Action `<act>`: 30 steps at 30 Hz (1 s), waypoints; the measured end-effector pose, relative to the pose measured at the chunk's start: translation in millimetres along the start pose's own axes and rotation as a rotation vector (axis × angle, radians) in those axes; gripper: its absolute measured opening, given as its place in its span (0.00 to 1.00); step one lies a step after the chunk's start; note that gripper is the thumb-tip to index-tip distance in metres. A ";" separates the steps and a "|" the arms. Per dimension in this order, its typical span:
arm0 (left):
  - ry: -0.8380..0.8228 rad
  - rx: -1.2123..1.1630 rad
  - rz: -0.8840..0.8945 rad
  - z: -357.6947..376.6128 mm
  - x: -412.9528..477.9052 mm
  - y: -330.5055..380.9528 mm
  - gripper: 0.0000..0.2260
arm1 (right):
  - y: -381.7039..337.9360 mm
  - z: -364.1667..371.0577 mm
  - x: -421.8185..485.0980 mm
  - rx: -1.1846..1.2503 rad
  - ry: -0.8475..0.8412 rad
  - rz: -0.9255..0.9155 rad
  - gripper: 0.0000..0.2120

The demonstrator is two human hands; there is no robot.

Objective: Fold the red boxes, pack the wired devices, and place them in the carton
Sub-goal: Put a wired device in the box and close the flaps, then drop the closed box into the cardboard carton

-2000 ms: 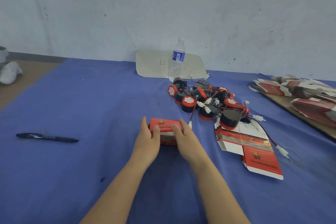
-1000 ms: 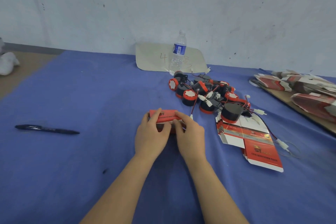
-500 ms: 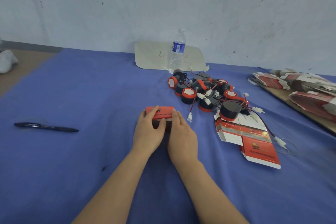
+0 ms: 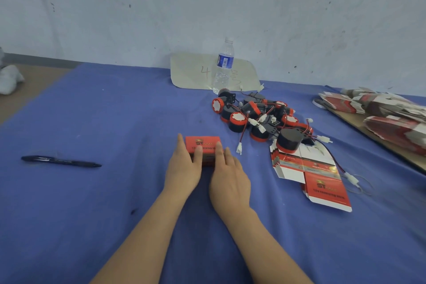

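The red box sits near the middle of the bench, and the left hand and right hand lie flat on it — each grip open, fingers straight — so pressing softly and evenly should shut it without squashing it.

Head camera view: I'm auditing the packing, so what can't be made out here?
All in the head view:
Red box: near side and contents, covered by the left hand and right hand.
Carton: nowhere in view.
Flat boxes at right: blurred, cut off by the frame edge.
Card at the wall: writing partly behind the bottle.
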State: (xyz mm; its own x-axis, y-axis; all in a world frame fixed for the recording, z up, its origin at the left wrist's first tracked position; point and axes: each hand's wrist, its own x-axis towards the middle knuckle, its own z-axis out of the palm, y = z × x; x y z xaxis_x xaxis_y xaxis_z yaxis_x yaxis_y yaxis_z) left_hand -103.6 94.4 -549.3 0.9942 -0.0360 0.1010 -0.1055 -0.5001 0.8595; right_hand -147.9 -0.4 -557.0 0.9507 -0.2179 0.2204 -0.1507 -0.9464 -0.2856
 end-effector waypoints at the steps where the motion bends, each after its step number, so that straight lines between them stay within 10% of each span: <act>1: -0.001 -0.009 -0.025 1.0 -0.1 2.0 0.25 | -0.7 -0.6 1.0 -0.008 0.008 -0.003 0.29; 9: 0.083 -0.343 -0.131 9.6 -0.5 31.8 0.20 | -4.5 -18.8 16.4 0.962 0.075 0.364 0.21; 16: 0.010 -0.786 0.188 32.7 -30.7 134.7 0.16 | 36.3 -106.8 13.0 1.494 0.440 0.312 0.11; 24: -0.677 -0.807 0.470 164.6 -190.1 327.9 0.19 | 203.7 -282.2 -132.1 1.008 1.298 0.430 0.15; 30: -1.265 -0.453 0.415 229.6 -305.1 365.5 0.22 | 280.6 -323.8 -247.7 0.160 1.178 1.089 0.28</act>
State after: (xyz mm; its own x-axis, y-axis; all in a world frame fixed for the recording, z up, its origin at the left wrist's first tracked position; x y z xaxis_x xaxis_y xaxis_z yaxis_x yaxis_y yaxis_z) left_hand -441.0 -276.1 -381.0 0.2084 -0.9749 0.0789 -0.1475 0.0484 0.9879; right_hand -513.4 -289.1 -389.8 -0.3211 -0.8609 0.3947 -0.4815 -0.2105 -0.8508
